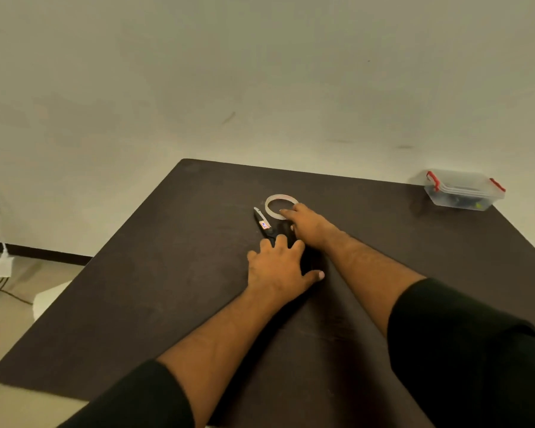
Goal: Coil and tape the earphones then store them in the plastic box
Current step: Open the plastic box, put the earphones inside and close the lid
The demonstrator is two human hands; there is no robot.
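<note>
Earphones cannot be made out for certain anywhere; only dark items with a yellow-green spot are seen through the clear wall of the plastic box (464,193), which is set at the far right corner of the dark table (136,288), its lid on and its red latches at either end. What those dark items are cannot be told. Near the middle of the table a roll of clear tape (274,202) is laid flat, and just beside it, on its left, black-handled scissors (264,223) are laid with the blade tip pointing away. The right hand (303,222) is stretched out with straight fingers touching the near rim of the tape roll. The left hand (278,267) is laid over the scissor handles, fingers spread and lightly bent; whether anything is gripped cannot be told. Black sleeves (464,350) are pushed up both forearms.
</note>
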